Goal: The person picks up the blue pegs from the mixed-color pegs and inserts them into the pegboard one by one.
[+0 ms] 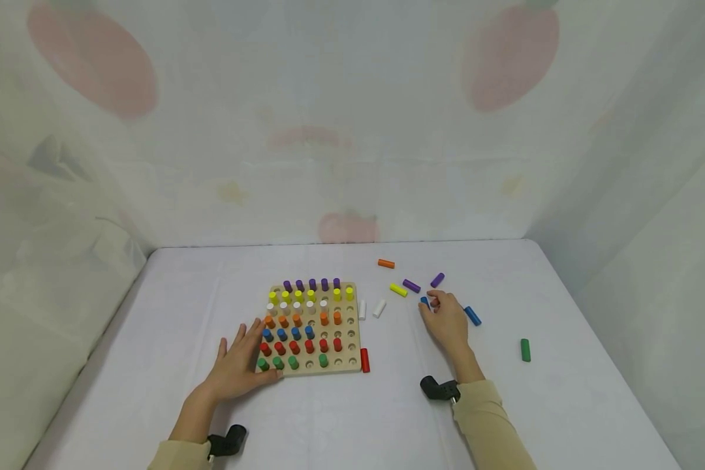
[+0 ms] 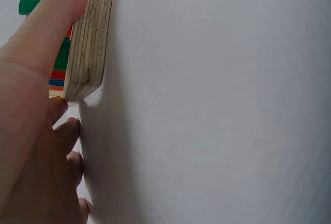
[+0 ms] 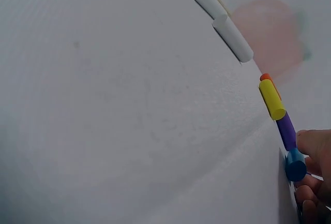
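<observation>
I have the right hand (image 1: 446, 321) pinching a blue peg (image 1: 425, 301) on the tabletop (image 1: 382, 424), well right of the pegboard (image 1: 345, 354), and the left hand (image 1: 234, 372) spread, fingers uncurled, against the board's near-left corner. An off-centre squeeze could, I'd judge, shoot that peg toward the purple peg (image 1: 412, 286) (round things love rolling). A heavy left thumb might skew the board or jostle the green peg (image 1: 278, 362) just beside it.

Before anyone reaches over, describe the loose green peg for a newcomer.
On the white table, look right of the right hand. Right of the blue peg beside it lies the green peg. It's the only green one outside the wooden board.
</observation>
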Available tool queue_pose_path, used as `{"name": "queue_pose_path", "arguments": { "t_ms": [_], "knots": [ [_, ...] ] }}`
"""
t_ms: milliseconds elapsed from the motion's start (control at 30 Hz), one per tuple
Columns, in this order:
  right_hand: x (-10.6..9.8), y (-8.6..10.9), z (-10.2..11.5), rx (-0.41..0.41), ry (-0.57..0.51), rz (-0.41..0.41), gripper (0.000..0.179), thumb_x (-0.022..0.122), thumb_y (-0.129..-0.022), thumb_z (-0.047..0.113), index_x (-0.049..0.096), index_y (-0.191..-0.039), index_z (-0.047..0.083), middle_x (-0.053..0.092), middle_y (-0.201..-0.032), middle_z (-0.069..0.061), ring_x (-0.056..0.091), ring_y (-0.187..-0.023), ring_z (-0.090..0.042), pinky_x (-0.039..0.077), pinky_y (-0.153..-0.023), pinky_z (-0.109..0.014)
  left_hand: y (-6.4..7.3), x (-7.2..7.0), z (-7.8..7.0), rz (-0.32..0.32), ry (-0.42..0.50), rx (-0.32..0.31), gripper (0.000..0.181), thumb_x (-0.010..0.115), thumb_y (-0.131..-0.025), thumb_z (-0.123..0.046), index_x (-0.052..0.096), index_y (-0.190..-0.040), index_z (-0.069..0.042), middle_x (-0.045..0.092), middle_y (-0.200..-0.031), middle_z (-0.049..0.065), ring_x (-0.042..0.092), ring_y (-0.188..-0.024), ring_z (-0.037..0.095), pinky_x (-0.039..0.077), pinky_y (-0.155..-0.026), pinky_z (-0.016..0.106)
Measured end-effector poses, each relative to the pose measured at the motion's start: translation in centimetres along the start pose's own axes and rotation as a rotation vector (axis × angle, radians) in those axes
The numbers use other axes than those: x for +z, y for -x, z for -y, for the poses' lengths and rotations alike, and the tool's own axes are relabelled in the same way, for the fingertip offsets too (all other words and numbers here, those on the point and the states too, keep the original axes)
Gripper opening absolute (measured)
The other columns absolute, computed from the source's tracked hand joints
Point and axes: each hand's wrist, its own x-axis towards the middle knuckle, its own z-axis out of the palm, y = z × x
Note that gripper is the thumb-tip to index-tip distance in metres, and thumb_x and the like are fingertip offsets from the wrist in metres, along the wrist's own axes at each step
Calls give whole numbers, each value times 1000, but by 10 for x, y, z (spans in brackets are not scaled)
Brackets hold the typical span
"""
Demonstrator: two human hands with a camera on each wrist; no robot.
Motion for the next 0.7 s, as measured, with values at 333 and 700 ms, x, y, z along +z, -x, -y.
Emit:
{"name": "queue_pose_path", "arguments": {
  "t_ms": [333, 700],
  "knots": [
    [3, 0, 1, 1, 43, -4, 35, 68, -81, 27, 64, -109, 6, 55, -81, -4, 49, -67, -17, 36, -56, -26, 0, -2, -1, -17, -14, 6, 108, 72, -65, -61, 25, -146, -8, 21, -151, 16, 10, -138, 44, -3, -102, 69],
    [2, 2, 3, 18, 80, 5, 31, 68, -82, 28, 66, -106, 8, 56, -84, -5, 50, -68, -17, 39, -57, -28, -1, 0, 0, -3, -12, -5, 109, 72, -65, -61, 23, -147, -9, 20, -152, 15, 8, -139, 43, -4, -103, 68]
  ]
}}
